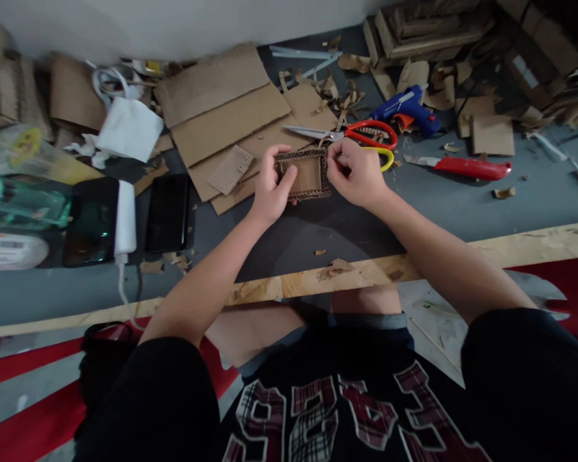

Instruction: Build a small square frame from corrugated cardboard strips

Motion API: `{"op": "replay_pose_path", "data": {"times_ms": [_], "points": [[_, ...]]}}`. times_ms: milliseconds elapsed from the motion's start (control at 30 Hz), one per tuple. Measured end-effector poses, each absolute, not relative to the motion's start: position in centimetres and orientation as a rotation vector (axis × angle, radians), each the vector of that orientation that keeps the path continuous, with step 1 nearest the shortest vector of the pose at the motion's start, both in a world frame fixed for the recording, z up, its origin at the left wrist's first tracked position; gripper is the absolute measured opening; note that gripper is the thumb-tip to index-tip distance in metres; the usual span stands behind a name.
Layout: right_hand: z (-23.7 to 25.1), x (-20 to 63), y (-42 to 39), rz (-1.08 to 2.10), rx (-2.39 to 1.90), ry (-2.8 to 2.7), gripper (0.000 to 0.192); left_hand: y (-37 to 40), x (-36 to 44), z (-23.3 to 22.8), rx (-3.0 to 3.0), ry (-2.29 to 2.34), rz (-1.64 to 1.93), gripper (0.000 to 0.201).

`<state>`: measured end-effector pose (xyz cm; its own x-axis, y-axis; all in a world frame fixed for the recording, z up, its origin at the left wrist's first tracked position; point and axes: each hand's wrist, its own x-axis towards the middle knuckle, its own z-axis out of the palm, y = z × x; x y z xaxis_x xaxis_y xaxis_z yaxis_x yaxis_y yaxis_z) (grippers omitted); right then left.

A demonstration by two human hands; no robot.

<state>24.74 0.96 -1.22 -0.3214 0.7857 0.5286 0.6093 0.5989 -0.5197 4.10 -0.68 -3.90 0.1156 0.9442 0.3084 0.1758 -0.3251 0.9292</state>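
Observation:
My left hand (272,187) grips a small rectangular cardboard tray (310,178) by its left end, thumb lying over the inside and fingers behind. A raised border of corrugated edges runs round the tray. At the tray's right end, my right hand (359,170) is closed in a pinch. A thin brown curl shows just above those fingertips, but what they hold is hidden. Behind the right hand lie scissors (372,133) with red and yellow handles, blades pointing left. Flat cardboard sheets (231,128) lie under and behind the left hand.
A blue glue gun (409,109) and a red utility knife (472,168) lie to the right. On the left are a black phone (168,213), a white power bank (125,218) and bottles. Cardboard scraps litter the table, whose wooden front edge (289,282) runs before me.

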Motion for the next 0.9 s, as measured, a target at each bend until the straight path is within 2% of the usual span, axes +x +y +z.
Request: {"op": "replay_pose_path", "data": {"times_ms": [133, 333, 600, 767, 900], "points": [[-1.45, 25.12, 1.34, 0.289, -1.066, -2.117, 0.013, -0.52, 4.03, -4.13, 1.673, 1.016, 1.189, 0.066], [-1.56, 24.95, 1.38, 0.32, -1.061, -2.158, 0.014, 0.08, 3.87, -4.39, 1.677, 1.061, 1.266, 0.057], [-1.53, 25.0, 1.28, 0.279, -1.057, -2.164, 0.011, -0.4, 4.27, -4.37, 1.6, 1.027, 1.251, 0.057], [-1.34, 24.98, 1.07, 0.279, -1.092, -2.157, 0.002, -0.35, 4.44, -4.25, 1.526, 1.009, 1.218, 0.056], [-1.07, 25.04, 0.92, 0.306, -1.085, -2.13, 0.004, -0.46, 4.56, -4.01, 1.485, 1.0, 1.201, 0.056]]}}
